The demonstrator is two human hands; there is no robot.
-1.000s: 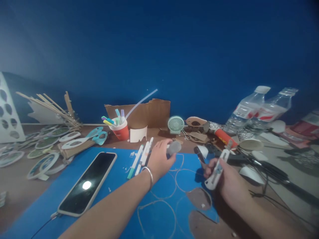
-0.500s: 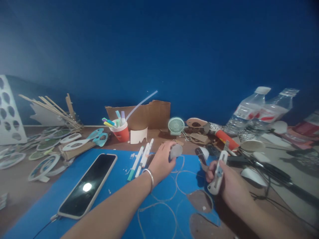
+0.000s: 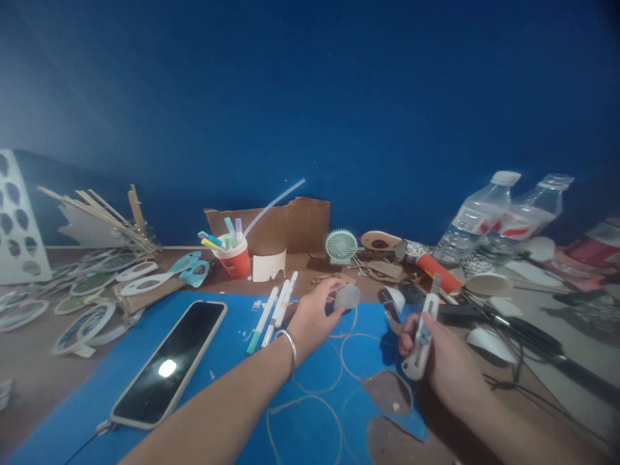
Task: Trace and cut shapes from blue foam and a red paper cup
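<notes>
Head cam view, looking down on a really cluttered craft desk. The person's left hand (image 3: 314,313) has its fingers pinched around a small grey disc (image 3: 347,296), holding it just above the far edge of the blue cutting mat (image 3: 203,387). Right hand (image 3: 436,352) is wrapped around a white utility knife (image 3: 420,337), thumb up on the slider, knife tip pointing away toward the back of the desk. Can't tell whether the blade is out.

The mat is scored with loops and has a couple of round holes (image 3: 387,391) cut out near the right hand, so this looks like the bit between cuts: a piece is freed and lifted clear, and the knife is parked in the fist rather than pressed on the mat.

Whatever comes next calls for a steady grip on that little disc, it's thin and only held by the fingertips, and for keeping the knife end away from the left wrist since the hands are near each other.

Around it: a phone (image 3: 169,361) lying on the mat to the left, some markers (image 3: 274,310) just beside the left hand, a red cup (image 3: 235,257) of pens, a mini fan (image 3: 341,245), and water bottles (image 3: 477,216) on the right.
</notes>
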